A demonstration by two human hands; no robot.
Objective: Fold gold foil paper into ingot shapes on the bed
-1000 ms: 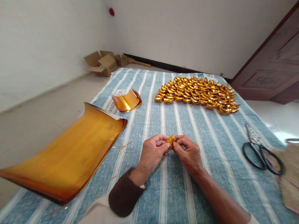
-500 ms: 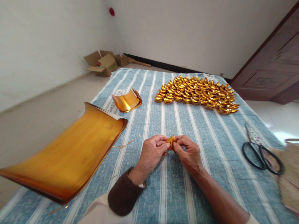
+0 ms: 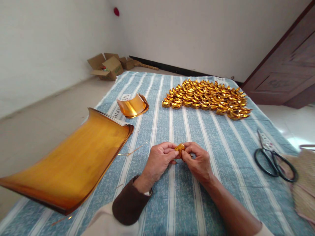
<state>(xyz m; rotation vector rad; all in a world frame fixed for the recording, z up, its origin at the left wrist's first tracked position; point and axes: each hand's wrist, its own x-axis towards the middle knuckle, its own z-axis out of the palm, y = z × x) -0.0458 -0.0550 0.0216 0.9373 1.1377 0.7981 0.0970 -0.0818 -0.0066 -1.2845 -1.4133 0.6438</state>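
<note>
Between my two hands, above the striped cloth [image 3: 161, 193], is a small folded piece of gold foil paper [image 3: 180, 148]. My left hand [image 3: 161, 160] pinches its left side between thumb and fingers. My right hand [image 3: 198, 161] grips its right side, the thumb pressed against the front. Parts of the piece are hidden behind the fingertips. Beyond the hands, rows of folded gold paper ingots [image 3: 206, 97] stand close together at the far right of the table. A small curled stack of gold foil paper [image 3: 133, 105] lies at the far left.
A large stack of gold foil sheets [image 3: 66, 160] curls up at the table's left edge. Black-handled scissors [image 3: 273, 160] lie at the right, beside a woven beige bag [image 3: 305, 186]. Thin gold scraps [image 3: 130, 152] rest on the cloth. Cardboard boxes [image 3: 107, 67] stand on the floor behind.
The folded gold piece has changed shape slightly between my fingers, its front now more creased. Both hands keep their hold at nearly the same spot.
</note>
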